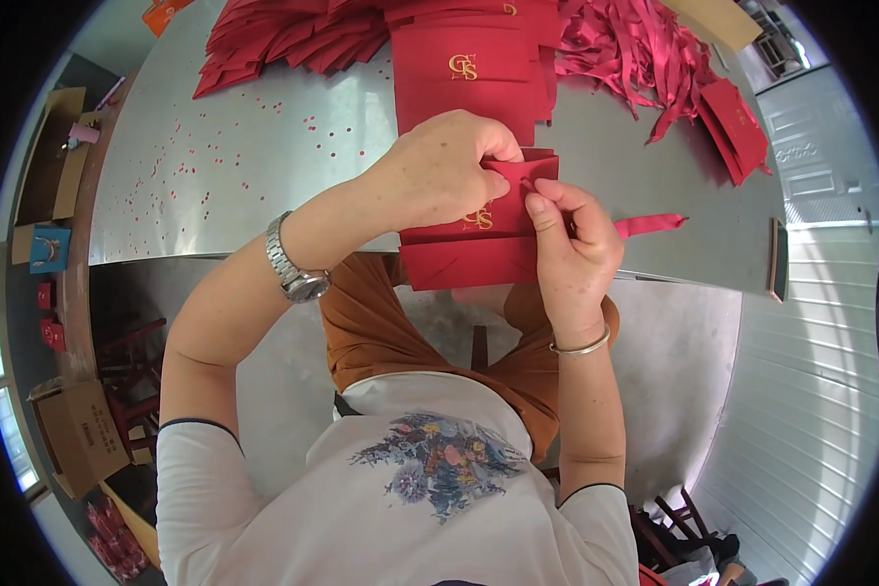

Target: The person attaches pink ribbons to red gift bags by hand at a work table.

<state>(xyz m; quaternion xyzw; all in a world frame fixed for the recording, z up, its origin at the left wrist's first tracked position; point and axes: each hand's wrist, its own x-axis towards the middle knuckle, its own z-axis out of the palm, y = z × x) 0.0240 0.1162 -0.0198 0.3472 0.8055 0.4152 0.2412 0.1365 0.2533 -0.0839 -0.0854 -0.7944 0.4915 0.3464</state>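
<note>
A red paper bag [469,262] with a gold emblem lies flat at the table's near edge, its folded bottom jutting over the edge toward me. My left hand [451,168] reaches across its top end, fingers bent and closed at the bag's mouth. At the bag's right side my right hand [576,234] pinches a red ribbon between thumb and forefinger. The ribbon's loose tail [654,225] sticks out to the right past that hand. What the left fingertips hold is partly hidden, though they meet at the upper edge of the bag.
More red bags [464,93] lie overlapped just beyond, with a fanned pile of red bags [298,39] at the far left. A heap of red ribbons [630,59] and a few bags [734,127] lie at right. Small red dots [234,156] litter the metal tabletop [156,220].
</note>
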